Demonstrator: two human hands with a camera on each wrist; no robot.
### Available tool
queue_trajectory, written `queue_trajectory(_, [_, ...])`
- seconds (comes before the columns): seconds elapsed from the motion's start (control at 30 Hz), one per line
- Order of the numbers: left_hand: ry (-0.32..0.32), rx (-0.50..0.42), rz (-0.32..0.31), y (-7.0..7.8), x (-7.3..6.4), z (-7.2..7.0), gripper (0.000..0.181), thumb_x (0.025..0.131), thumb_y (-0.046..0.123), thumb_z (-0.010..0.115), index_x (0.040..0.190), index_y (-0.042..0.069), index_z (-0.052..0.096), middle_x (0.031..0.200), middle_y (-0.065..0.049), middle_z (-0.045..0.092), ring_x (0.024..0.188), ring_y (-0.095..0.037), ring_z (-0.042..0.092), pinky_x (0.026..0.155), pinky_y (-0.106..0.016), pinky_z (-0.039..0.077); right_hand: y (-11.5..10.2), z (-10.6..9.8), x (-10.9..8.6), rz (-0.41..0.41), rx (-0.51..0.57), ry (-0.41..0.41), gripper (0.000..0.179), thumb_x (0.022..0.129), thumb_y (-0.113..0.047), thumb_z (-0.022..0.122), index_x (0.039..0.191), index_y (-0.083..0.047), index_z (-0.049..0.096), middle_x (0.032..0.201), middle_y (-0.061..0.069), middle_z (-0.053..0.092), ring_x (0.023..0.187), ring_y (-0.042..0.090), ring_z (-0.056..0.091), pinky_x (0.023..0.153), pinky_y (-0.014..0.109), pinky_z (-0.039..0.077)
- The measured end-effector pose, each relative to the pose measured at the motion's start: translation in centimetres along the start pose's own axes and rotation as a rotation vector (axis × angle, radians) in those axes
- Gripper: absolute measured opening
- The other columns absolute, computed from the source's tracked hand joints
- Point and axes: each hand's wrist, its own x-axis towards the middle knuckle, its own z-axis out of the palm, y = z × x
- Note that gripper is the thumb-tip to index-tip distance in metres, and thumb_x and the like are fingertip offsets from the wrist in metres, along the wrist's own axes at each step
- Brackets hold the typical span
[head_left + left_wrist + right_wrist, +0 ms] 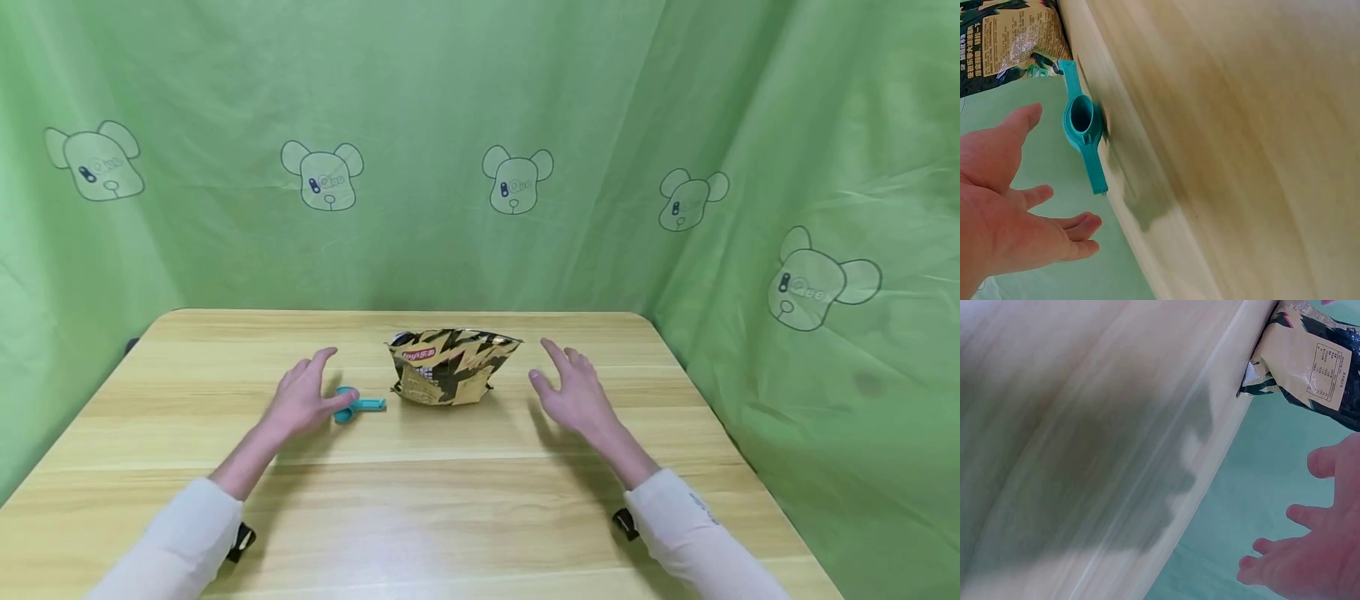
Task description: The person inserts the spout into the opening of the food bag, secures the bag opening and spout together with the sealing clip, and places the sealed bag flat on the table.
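Note:
A gold and black chip bag [450,367] marked Lay's stands upright on the table, its wide top edge toward the back. Just left of it lies a teal bag clip [370,405] with a round pour spout [1082,115] in its middle. My left hand [302,398] hovers beside the clip, fingers spread and thumb overlapping it in the head view; the left wrist view shows a gap between them. To the right of the bag, my right hand [577,398] is held with fingers apart and thumb toward the bag, holding nothing.
The wooden table [420,517] runs back to a green curtain [420,250] printed with bear heads, which also hangs along both sides. Dark straps [242,542] show at the sleeve cuffs.

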Motion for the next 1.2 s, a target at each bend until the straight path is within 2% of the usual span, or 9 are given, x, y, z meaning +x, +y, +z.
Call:
queue_trajectory(0.2, [-0.012,-0.035,0.001,0.1,0.0,0.5,0.085,0.092,0.032,0.076,0.156,0.0,0.029,0.151,-0.034,0.04,0.137,-0.055,0.04,0.111,-0.069,0.034,-0.3,0.2,-0.1,-0.009,0.017,0.006,0.066,0.104,-0.042,0.05,0.161,-0.017,0.027,0.16,0.029,0.03,0.146,0.052,0.029,0.113,0.073,0.027])
queue_trajectory(0.5, [-0.068,-0.075,-0.024,0.0,0.2,0.7,0.082,0.091,0.034,0.076,0.155,0.003,0.035,0.153,-0.031,0.041,0.132,-0.054,0.048,0.106,-0.068,0.041,-0.7,0.5,-0.2,0.0,0.096,0.0,0.066,0.103,-0.042,0.053,0.161,-0.022,0.028,0.163,0.015,0.035,0.146,0.045,0.037,0.118,0.061,0.031])
queue_trajectory(0.67, [-0.077,-0.084,-0.042,0.0,0.3,0.7,0.078,0.089,0.034,0.077,0.152,0.004,0.041,0.149,-0.031,0.046,0.132,-0.053,0.049,0.106,-0.066,0.042,-0.9,0.5,-0.2,0.007,0.119,-0.001,0.062,0.103,-0.041,0.054,0.159,-0.023,0.032,0.156,0.021,0.044,0.135,0.048,0.05,0.112,0.064,0.038])
queue_trajectory(0.83, [-0.094,-0.111,-0.07,0.2,0.5,0.6,0.071,0.088,0.029,0.078,0.148,0.005,0.049,0.146,-0.032,0.05,0.131,-0.05,0.05,0.106,-0.063,0.044,-1.2,0.4,-0.2,0.028,0.171,-0.018,0.059,0.103,-0.038,0.055,0.156,-0.018,0.038,0.149,0.025,0.05,0.131,0.05,0.054,0.109,0.065,0.041])
queue_trajectory(1.07, [-0.115,-0.14,-0.089,0.0,0.6,0.8,0.069,0.085,0.022,0.082,0.144,0.002,0.052,0.142,-0.032,0.053,0.128,-0.048,0.053,0.106,-0.062,0.044,-1.5,0.3,-0.2,0.053,0.262,-0.077,0.059,0.103,-0.038,0.057,0.154,-0.013,0.042,0.149,0.024,0.052,0.134,0.044,0.053,0.11,0.058,0.043])
queue_trajectory(1.2, [-0.122,-0.153,-0.092,-0.1,0.7,0.7,0.07,0.083,0.019,0.084,0.143,0.001,0.053,0.14,-0.03,0.057,0.126,-0.045,0.056,0.107,-0.06,0.044,-1.5,0.4,-0.4,0.069,0.322,-0.093,0.055,0.103,-0.038,0.057,0.15,-0.011,0.047,0.142,0.022,0.059,0.13,0.039,0.058,0.109,0.054,0.046])
